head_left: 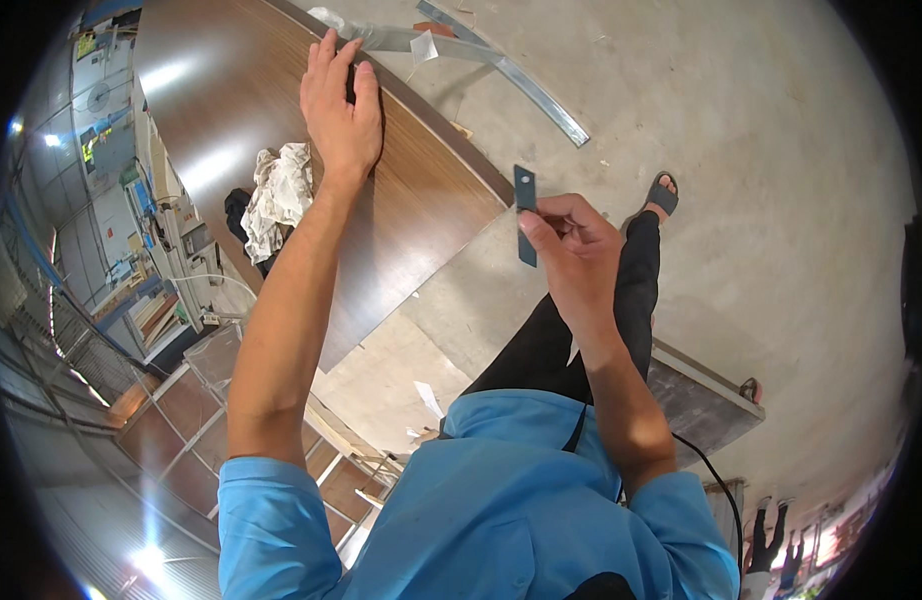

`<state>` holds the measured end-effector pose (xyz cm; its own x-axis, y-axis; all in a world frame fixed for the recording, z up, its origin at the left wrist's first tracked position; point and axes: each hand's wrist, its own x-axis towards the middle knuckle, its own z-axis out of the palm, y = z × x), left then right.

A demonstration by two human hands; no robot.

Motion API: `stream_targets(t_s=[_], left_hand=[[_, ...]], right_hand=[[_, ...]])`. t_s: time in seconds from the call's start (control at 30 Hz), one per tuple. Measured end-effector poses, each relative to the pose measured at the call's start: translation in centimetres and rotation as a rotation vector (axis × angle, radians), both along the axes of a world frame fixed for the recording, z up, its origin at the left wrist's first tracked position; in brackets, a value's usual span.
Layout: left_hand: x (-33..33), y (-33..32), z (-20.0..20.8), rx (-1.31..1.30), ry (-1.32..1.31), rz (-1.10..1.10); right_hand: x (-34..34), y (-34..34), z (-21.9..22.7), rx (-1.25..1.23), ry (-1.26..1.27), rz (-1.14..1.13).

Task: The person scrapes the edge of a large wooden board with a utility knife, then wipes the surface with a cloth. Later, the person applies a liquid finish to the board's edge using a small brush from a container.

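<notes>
A wood-grain brown board (421, 160) with a dark edge lies in front of me at the upper left. My left hand (339, 110) rests on it near its far long edge, fingers stretched out. A dark patch shows between its thumb and fingers; I cannot tell if it is shadow. By the board's near right corner, my right hand (581, 245) pinches a flat dark strip (525, 187) between thumb and fingers. The strip stands upright, with a small round hole near its top end. A crumpled white cloth (279, 195) lies on the board beside my left forearm.
Metal strips (541, 100) and clear plastic wrap (391, 40) lie on the concrete floor (761, 160) beyond the board. A grey slab (696, 400) is behind my right arm. Shelves with tools and wood pieces (156, 315) stand at the left. People's legs (771, 540) appear at lower right.
</notes>
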<state>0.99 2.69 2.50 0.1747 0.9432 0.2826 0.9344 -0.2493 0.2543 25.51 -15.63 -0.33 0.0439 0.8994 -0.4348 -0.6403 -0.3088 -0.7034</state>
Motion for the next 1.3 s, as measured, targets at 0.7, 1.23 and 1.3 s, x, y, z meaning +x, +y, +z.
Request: stream_targets(t_s=[0.7, 1.23, 1.3], left_hand=[[-0.7, 0.5, -0.2, 0.007, 0.026, -0.009], [8.2, -12.8, 4.2, -0.417, 0.048, -0.339], [8.0, -11.1, 5.4, -0.384, 0.074, -0.383]], right_hand=[[-4.8, -1.3, -3.9, 0.024, 0.074, -0.166], [6.9, 6.8, -5.6, 0.015, -0.436, 0.042], [6.8, 9.2, -4.4, 0.086, -0.458, 0.116]])
